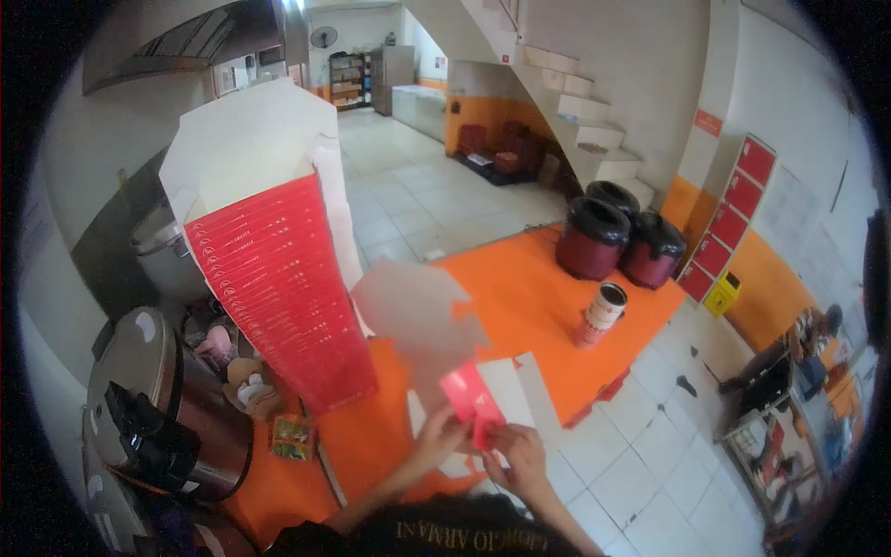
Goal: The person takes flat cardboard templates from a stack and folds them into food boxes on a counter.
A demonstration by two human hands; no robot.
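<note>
Both hands are closed on a red and white folding cardboard box (478, 408) in front of my body, above the near edge of the orange table. My left hand (440, 439) grips its left side. The fingers of my right hand (518, 457) pinch its lower right part. White cardboard panels (506, 390) spread out around and behind the red part; where they join is hard to make out. A blurred pale shape (413, 311) lies beyond the hands. To the left rises a tall stack of red boxes (278, 288) with white insides, nested together.
On the orange table (501, 278) stand a stack of paper cups (601, 316) and several dark red cookers with black lids (591, 239). At the left are a large metal container (148, 362) and a small colourful packet (291, 436). Red lockers (733, 218) and stairs (594, 125) stand beyond.
</note>
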